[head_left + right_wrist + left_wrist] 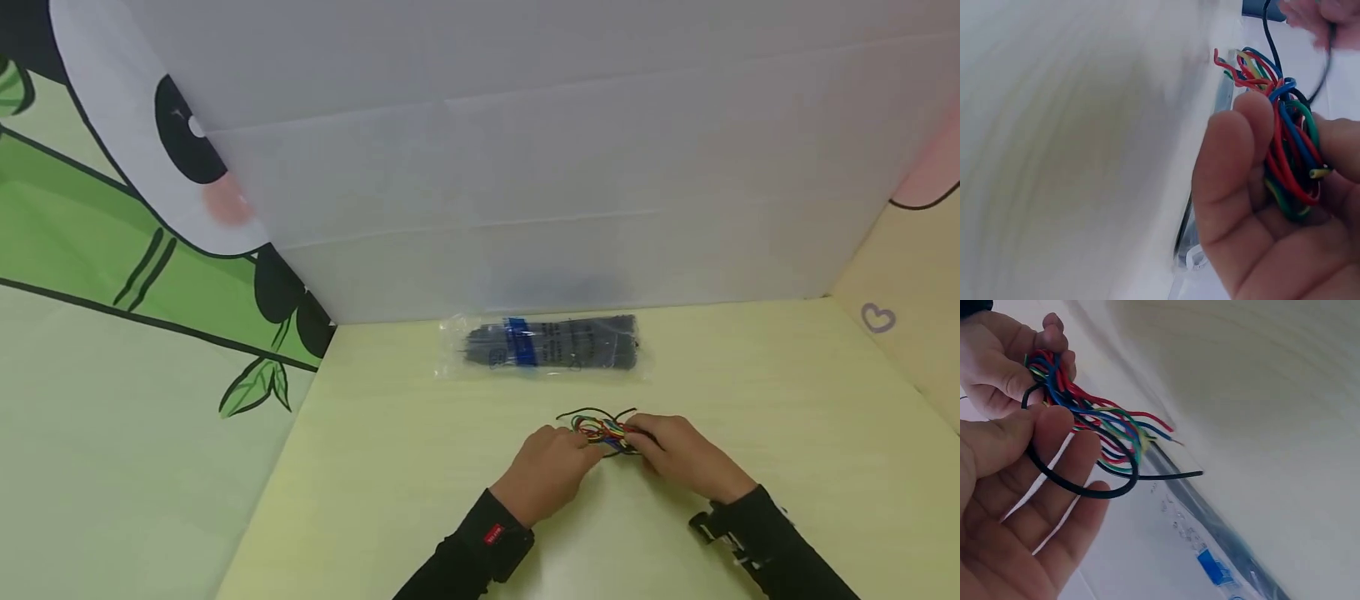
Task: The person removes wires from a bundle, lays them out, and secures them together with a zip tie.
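Note:
A coiled bundle of thin coloured wires [600,428], red, blue, green, yellow and black, is held between my two hands over the table. My right hand [684,457] grips the bundle; in the right wrist view its folded loops [1280,147] lie between thumb and fingers. With thumb and index finger, my left hand [546,468] pinches a black wire [1079,489] that curves out of the bundle in a loop. Some loose wire ends stick out of the far side of the coil. The remaining left fingers are loosely bent, apart from the bundle.
Behind the hands, a clear plastic bag [577,343] with dark grey contents and a blue band lies on the pale yellow table [375,467]. A white panel [525,167] rises along the table's back edge. Printed cloth with a cartoon figure hangs at the left.

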The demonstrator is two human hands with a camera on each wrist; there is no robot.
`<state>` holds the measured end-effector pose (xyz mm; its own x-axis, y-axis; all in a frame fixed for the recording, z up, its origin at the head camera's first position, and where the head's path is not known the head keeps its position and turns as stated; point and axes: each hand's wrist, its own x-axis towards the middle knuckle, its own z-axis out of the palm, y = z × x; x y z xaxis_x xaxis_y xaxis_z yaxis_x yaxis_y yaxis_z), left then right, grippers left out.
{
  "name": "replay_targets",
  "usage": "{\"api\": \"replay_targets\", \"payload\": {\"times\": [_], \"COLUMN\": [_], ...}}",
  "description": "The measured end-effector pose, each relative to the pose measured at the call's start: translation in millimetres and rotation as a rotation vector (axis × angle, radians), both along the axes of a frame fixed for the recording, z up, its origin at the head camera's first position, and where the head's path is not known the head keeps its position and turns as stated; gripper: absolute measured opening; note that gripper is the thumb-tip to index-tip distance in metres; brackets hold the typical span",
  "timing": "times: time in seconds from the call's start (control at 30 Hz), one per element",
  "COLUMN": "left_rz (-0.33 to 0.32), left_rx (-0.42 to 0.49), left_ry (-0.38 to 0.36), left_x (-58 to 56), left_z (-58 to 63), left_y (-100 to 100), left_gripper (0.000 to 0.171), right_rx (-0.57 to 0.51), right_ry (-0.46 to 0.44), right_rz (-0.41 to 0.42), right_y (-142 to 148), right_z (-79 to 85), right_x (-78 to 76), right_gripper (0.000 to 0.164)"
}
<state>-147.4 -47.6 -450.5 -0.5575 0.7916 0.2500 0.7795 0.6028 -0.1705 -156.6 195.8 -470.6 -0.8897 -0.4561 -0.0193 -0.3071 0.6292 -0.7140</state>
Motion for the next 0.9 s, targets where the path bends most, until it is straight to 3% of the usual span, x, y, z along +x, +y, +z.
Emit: {"api": "replay_targets", "payload": {"times": [0.13,0.23,0.37,0.5,0.6,0.67,0.9], "left_rz": [-0.039,-0.047,-0.015,0.034,0.037,0.016,-0.127], "left_rx": [-0.018,-0.033,-0.065,-0.071,-0.077,-0.096,-0.137], "left_ry": [-0.106,-0.137,-0.109,-0.047,-0.001,0.022,-0.009], "left_x": [-7.0,-12.4,-12.7,-8.8,-6.6,-4.8,1.3], "left_z": [-2.0,-4.2,-8.3,-13.2,-14.5,-14.0,-17.3], "left_y": [-13.1,-26.3,-32.9,-23.2,-17.7,-21.3,-39.4], "left_gripper": [0.015,0.019,0.018,0.005,0.006,0.008,0.012], "right_rx": [0.006,0.029,0.037,0.008,0.007,0.034,0.132], "right_ry": [0.001,0.023,0.029,0.023,0.038,0.056,0.168], "right_rz": [-0.012,-0.046,-0.052,-0.030,-0.038,-0.051,-0.147], "right_y": [3.4,6.9,6.6,0.0,-0.6,1.6,18.8], "right_z": [1.3,2.5,2.1,2.5,4.5,4.5,1.2], "right_x": [-0.6,-0.5,0.3,0.4,0.6,-0.1,-6.5], "right_gripper": [0.019,0.017,0.017,0.018,0.017,0.016,0.013]}}
